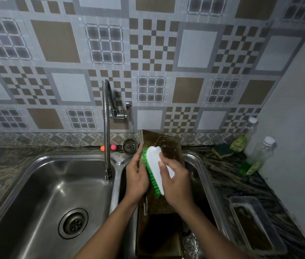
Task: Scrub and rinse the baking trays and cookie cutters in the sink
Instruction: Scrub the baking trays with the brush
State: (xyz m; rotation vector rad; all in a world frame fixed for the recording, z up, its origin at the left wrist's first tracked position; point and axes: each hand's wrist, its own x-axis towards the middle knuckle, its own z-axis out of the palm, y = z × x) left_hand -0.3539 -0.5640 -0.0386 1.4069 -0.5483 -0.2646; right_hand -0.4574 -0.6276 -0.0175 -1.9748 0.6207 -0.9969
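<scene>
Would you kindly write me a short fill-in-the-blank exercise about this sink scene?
1. The right hand grips a scrub brush with ____ bristles.
2. The left hand holds the baking tray over the ____ basin of the sink.
3. The spout of the faucet ends over the ____ basin.
Missing words: green; right; left.

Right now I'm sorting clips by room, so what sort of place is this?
Most likely a home kitchen: a steel double sink under a wall tap, a soap bottle on the stone counter, and a brush scrubbing a tray.
</scene>
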